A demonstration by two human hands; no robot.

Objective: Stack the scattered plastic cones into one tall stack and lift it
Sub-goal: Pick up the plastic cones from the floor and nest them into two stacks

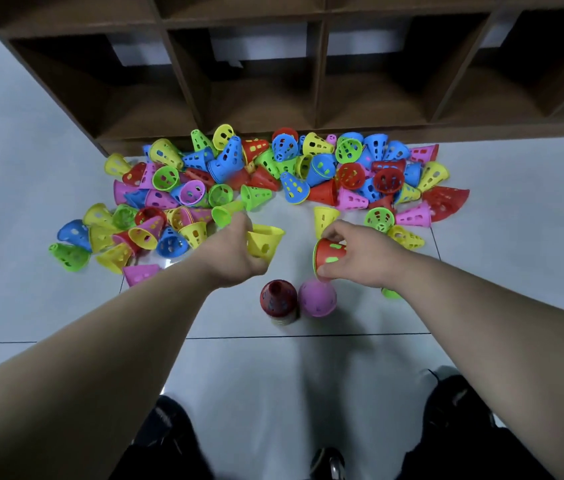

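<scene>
Many perforated plastic cones [273, 174] in red, yellow, green, blue and pink lie scattered on the floor before a shelf. My left hand [235, 258] grips a yellow cone [263, 242], wide end up. My right hand [360, 254] holds a red cone [330, 254] on its side, with a green cone nested inside it. Below my hands stands an upright stack topped by a red cone [278, 301]. Right beside the stack stands a pink cone [318, 299]. A lone yellow cone [324, 220] stands upright between my hands and the pile.
A dark wooden shelf unit [308, 81] with open compartments lines the far side, right behind the pile. A green cone [391, 293] peeks out under my right wrist. My knees and shoes [329, 460] are at the bottom. The floor [273, 375] is grey tile.
</scene>
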